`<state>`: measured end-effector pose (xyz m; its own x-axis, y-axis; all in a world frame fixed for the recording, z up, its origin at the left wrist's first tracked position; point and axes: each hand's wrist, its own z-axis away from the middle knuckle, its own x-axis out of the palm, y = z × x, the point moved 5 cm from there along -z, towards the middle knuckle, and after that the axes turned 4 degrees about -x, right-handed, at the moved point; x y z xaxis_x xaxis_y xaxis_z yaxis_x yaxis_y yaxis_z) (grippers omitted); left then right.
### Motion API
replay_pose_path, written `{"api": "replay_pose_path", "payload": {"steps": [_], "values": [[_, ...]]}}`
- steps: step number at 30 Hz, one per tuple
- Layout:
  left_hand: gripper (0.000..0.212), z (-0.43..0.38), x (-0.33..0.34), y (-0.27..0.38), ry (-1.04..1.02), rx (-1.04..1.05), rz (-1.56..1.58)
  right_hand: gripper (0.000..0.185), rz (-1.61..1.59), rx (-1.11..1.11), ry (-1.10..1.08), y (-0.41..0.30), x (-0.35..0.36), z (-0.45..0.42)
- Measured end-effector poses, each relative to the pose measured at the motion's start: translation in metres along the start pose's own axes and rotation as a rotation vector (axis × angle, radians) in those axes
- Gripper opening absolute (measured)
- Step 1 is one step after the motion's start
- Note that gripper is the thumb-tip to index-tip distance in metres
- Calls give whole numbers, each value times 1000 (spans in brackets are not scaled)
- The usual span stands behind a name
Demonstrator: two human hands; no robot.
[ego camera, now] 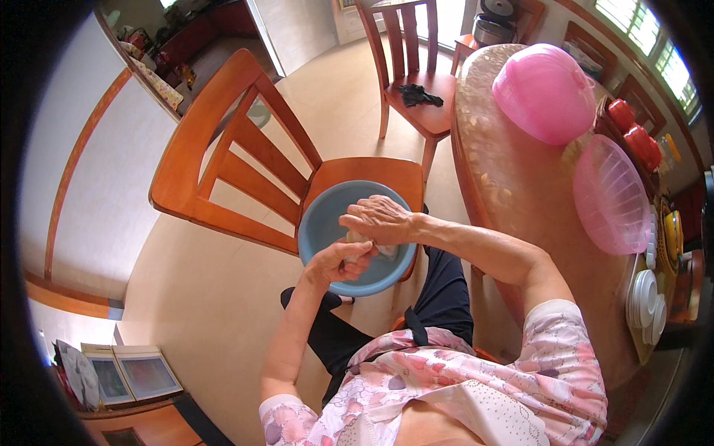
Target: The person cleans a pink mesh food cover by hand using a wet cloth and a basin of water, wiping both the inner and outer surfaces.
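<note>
A blue plastic basin [318,223] rests on the seat of a wooden chair [365,167] in front of me. Over the basin, both hands grip a bunched pale cloth [386,251]. My left hand [341,260] holds its nearer end, with thumb and fingers closed. My right hand [376,218] is curled over the farther part, back of the hand up. Between the hands most of the cloth is hidden. Some of it hangs below my right hand, inside the basin. Whether there is water in the basin is hard to tell.
At right stands a dining table [496,184] bearing pink mesh food covers [544,92], red containers [636,134] and white plates [644,301]. A second wooden chair [410,111] holds a black cloth [419,96]. Framed pictures [134,373] stand on a cabinet [145,421] at lower left.
</note>
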<state>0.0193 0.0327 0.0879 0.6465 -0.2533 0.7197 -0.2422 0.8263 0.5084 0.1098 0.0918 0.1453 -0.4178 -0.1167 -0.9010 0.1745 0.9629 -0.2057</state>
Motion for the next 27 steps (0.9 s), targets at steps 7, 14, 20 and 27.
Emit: {"api": "replay_pose_path", "payload": {"steps": [7,14,20,27], "values": [[28,-8,-5,29,534,29,-834,14,213,222,-122,13,4,4],[27,-28,0,51,928,138,-1690,15,132,385,-225,29,14,12],[24,-28,1,57,983,368,-1921,17,22,538,-235,34,13,14],[15,-28,5,62,985,615,-2128,23,-174,747,-182,37,18,21]]}}
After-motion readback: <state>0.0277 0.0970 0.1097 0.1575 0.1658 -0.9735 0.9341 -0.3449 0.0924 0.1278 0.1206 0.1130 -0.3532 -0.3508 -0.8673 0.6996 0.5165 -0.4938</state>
